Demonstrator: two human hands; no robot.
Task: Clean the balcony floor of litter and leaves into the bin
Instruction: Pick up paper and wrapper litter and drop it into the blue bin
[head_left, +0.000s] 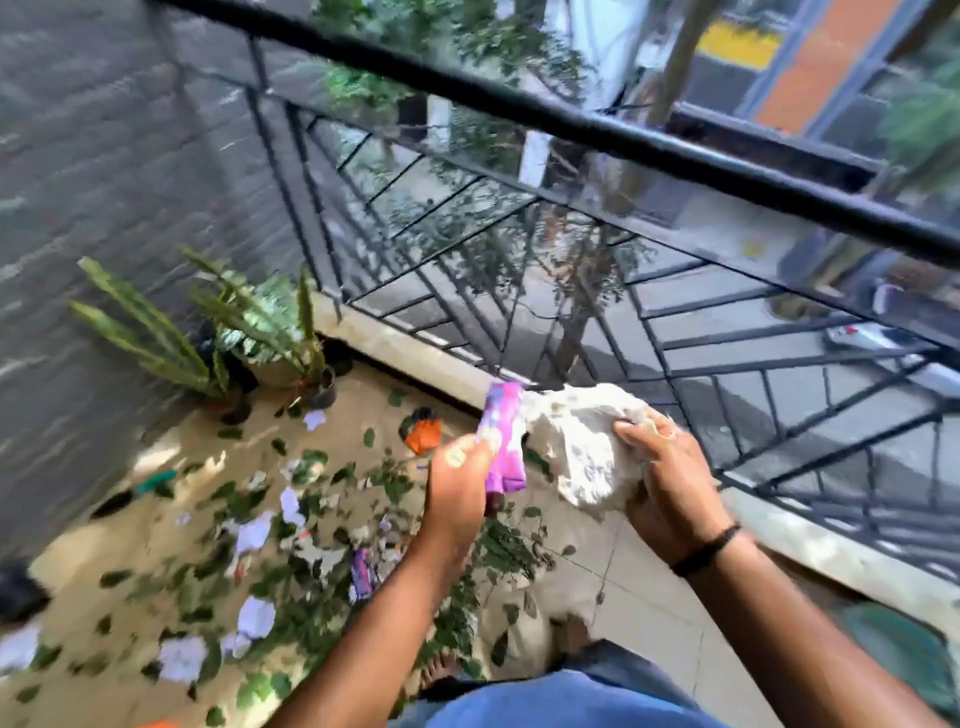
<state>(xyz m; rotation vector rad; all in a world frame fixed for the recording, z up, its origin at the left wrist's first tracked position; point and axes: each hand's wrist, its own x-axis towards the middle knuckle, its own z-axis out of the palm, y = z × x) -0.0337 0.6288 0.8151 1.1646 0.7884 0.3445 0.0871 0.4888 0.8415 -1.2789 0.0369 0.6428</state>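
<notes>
Head view, centre of the frame: the right hand (670, 478) curls its fingers round a crumpled white paper wad (582, 447), lumpy and creased, with faint grey print. Just left of it the left hand (462, 478) pinches a purple wrapper (504, 436), thin and glossy, standing upright between thumb and fingers; its top edge touches the wad. Both grips are closed on what they hold, above the balcony floor (623, 587).

Lower left of the frame, the beige tiled floor is strewn with green leaves (306, 613), flat and oval, mixed with torn white paper scraps (254, 618) and another purple wrapper piece (362, 571). An orange crumpled piece (423, 434) lies further up, near the kerb.

Left of centre, dark pots (322, 389) hold spiky long-leaved plants (244, 317) against a grey ribbed wall (93, 182). A black metal railing (571, 124) with slanted bars crosses the upper right. A black band (706, 548) circles the right wrist. No bin can be made out.
</notes>
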